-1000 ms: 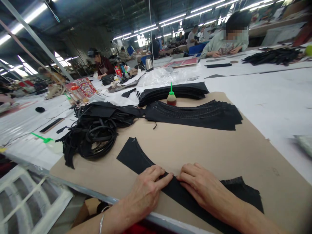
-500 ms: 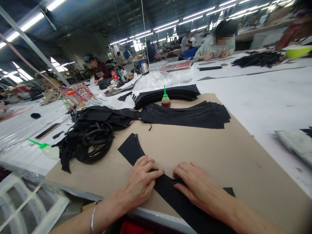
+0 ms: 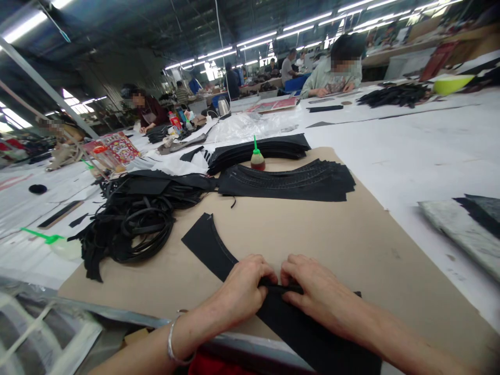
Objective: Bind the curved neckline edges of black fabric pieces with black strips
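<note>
A long, curved black fabric piece (image 3: pixel 297 323) lies slantwise over the brown sheet (image 3: pixel 375 250), its lower end reaching past the table's front edge. My left hand (image 3: pixel 248 284) pinches its concave edge near the middle. Close beside it, my right hand (image 3: pixel 308 286) grips the same edge, thumb below and fingers above. Between the two hands the edge looks folded over into a narrow raised strip. Parts of the piece are hidden under my hands and right forearm.
Stacked black pieces (image 3: pixel 289 182) lie ahead, with a green-tipped glue bottle (image 3: pixel 258 159) among them. A heap of black strips (image 3: pixel 148 224) sits left. Another green-nozzled bottle (image 3: pixel 64 246) lies beyond it. A pale slab (image 3: pixel 457 229) is at right. Co-workers sit across the table.
My left hand has moved right along the edge and gone from lying flat to pinching. My right hand stays on the edge, now closer to the left. The view has shifted slightly.
</note>
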A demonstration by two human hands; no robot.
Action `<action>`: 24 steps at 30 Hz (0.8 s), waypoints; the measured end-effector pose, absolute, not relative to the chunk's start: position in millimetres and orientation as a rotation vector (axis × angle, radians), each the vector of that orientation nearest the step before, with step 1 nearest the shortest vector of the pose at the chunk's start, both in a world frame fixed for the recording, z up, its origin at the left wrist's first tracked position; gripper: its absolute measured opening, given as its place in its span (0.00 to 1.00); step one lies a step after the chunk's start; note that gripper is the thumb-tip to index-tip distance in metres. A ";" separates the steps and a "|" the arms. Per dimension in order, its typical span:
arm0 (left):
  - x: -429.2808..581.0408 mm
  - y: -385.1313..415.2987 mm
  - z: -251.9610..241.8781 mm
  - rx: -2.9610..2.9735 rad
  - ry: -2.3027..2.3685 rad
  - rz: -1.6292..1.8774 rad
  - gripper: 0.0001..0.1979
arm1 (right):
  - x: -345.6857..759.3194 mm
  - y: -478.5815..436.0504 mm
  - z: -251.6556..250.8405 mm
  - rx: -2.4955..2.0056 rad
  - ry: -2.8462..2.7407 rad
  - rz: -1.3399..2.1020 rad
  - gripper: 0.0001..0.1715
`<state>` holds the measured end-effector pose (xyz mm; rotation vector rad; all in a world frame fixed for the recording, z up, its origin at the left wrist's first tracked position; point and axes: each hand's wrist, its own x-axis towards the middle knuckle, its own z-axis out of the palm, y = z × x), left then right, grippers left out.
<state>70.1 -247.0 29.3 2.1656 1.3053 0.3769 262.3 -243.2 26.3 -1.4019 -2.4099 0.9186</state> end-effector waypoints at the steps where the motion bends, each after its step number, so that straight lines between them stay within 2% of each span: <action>1: 70.8 -246.0 29.7 2.167 1.302 0.363 0.17 | 262.2 -243.2 27.7 -1.411 -2.402 0.928 0.07; 11: 74.9 -250.8 29.3 2.250 1.228 0.362 0.21 | 268.8 -253.6 24.6 -1.336 -2.346 1.001 0.09; 18: 70.2 -278.1 18.5 2.440 1.182 0.393 0.16 | 280.3 -262.7 18.0 -1.209 -2.476 0.881 0.11; 24: 64.0 -293.8 8.8 2.546 1.104 0.516 0.20 | 291.1 -265.3 7.4 -1.019 -2.603 0.737 0.13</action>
